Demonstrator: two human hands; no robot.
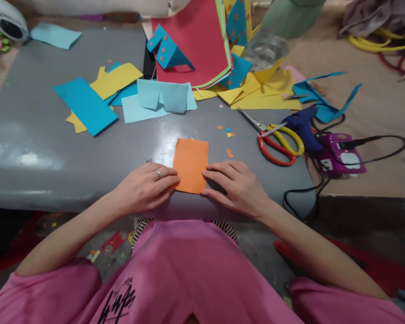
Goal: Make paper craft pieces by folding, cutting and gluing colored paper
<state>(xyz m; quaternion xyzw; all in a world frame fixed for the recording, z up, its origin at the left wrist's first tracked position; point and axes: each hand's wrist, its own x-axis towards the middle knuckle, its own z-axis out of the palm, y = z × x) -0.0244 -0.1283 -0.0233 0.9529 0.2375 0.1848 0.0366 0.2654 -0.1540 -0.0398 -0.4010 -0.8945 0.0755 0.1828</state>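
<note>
A piece of orange paper (190,164) lies at the front of the grey table, directly before me. Its left edge is held by my left hand (148,185), which wears a ring; the fingers are together and the thumb is hidden. At the opposite edge, my right hand (236,186) holds the paper with its fingertips, its thumb by the lower right corner. Scissors (280,144) with one red and one yellow handle lie partly spread to the right. Small paper scraps (229,153) are scattered just beyond my right hand.
Blue paper (86,105), yellow paper (119,80) and light blue paper (164,96) lie beyond my left hand. Red sheets (195,40) are stacked at the back. A blue glue gun (302,126) and a purple box (340,153) with black cables sit at the right edge.
</note>
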